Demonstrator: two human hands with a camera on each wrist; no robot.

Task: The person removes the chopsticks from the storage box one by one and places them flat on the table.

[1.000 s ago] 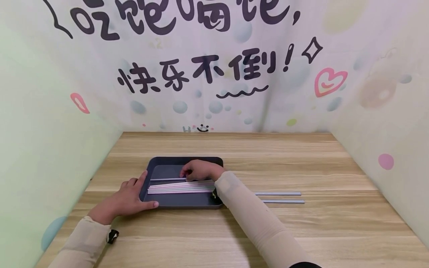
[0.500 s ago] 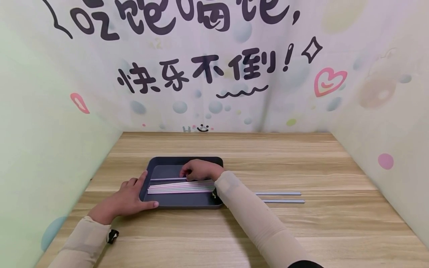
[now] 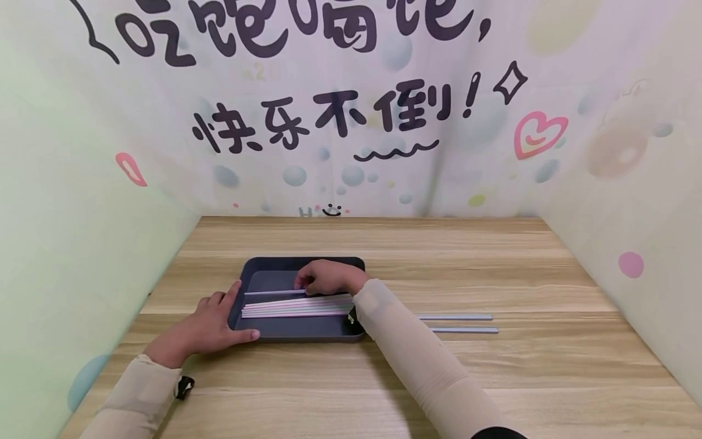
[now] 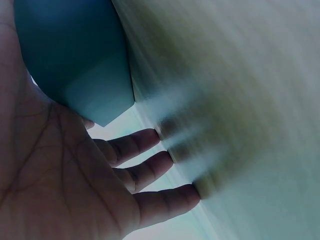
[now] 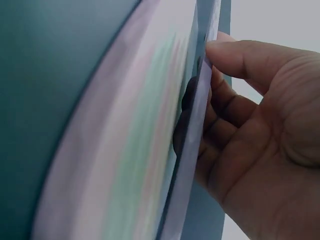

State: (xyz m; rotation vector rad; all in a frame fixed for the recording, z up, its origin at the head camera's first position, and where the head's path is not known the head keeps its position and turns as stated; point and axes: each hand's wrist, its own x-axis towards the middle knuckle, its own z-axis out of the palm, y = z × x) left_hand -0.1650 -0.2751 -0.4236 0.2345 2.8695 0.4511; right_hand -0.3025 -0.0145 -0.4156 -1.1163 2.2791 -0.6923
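A dark grey rectangular tray (image 3: pixel 307 329) lies on the table in the head view. My left hand (image 3: pixel 205 323) rests against its left end, thumb along the near rim and fingers straight beside the wall. In the left wrist view those fingertips (image 4: pixel 187 196) touch the table next to the tray. Inside the tray, several pastel chopsticks (image 3: pixel 290 308) lie side by side. My right hand (image 3: pixel 329 277) reaches in and pinches a purple chopstick (image 5: pixel 192 145) between thumb and fingers, just beyond the bundle. The bundle's right end is hidden behind the right wrist.
Two grey-blue chopsticks (image 3: pixel 460 317) lie on the wooden table (image 3: pixel 521 378) right of the tray, their left ends hidden behind the right sleeve (image 3: pixel 422 360). A printed cloth wall (image 3: pixel 274 189) stands behind, with side walls left and right.
The right hand and sleeve have shifted very slightly, and the purple chopstick in its pinch has tilted a little. The left hand, tray and other chopsticks are where they were.
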